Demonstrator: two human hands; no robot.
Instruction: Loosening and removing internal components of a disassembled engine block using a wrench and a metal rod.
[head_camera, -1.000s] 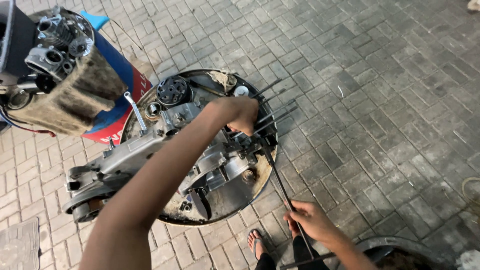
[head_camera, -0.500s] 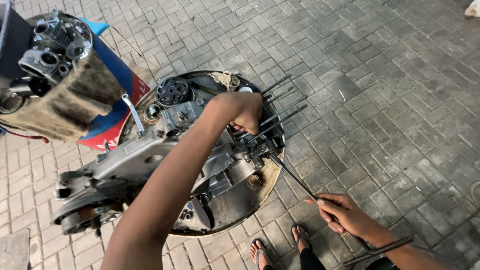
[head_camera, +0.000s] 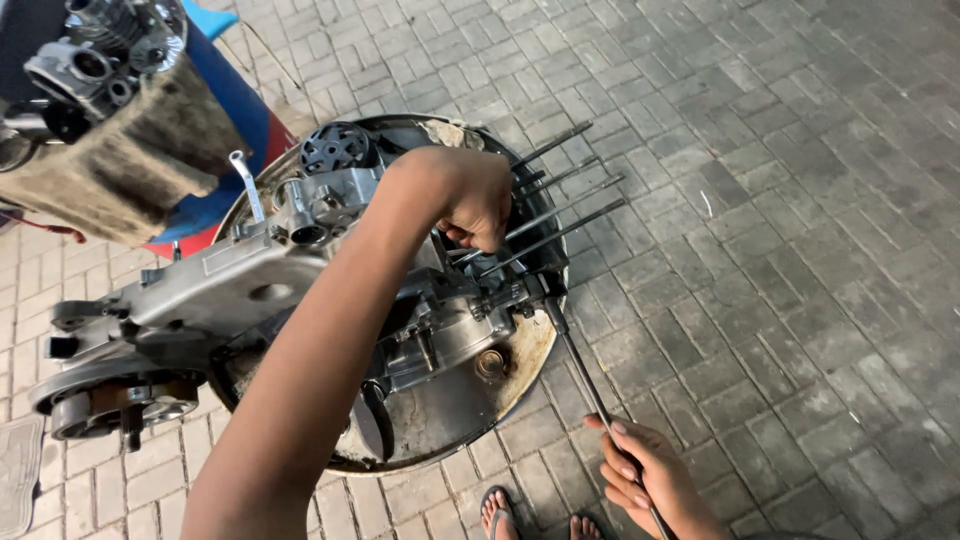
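Both hands are busy on a scooter engine (head_camera: 300, 290) that lies on its side in a round, rusty metal pan (head_camera: 450, 410) on the brick paving (head_camera: 780, 250). From the head view, the left hand (head_camera: 470, 200) reaches across the casing, fingers curled in a loose fist at the base of the long dark studs (head_camera: 560, 215) that jut out over the pan's rim; whether it grips anything there is hidden by the knuckles. The right hand (head_camera: 645, 475), low in the picture, is closed around the handle of a long wrench (head_camera: 580, 370), whose head sits against the engine at the foot of the studs. The left forearm crosses the middle of the casing and covers much of it. Behind the pan, a blue and red stand (head_camera: 225, 130) carries a dirty cloth (head_camera: 130, 170) with a cylinder head (head_camera: 110, 50) resting on it. Two sandalled feet (head_camera: 530, 520) show at the bottom edge, just beside the pan.
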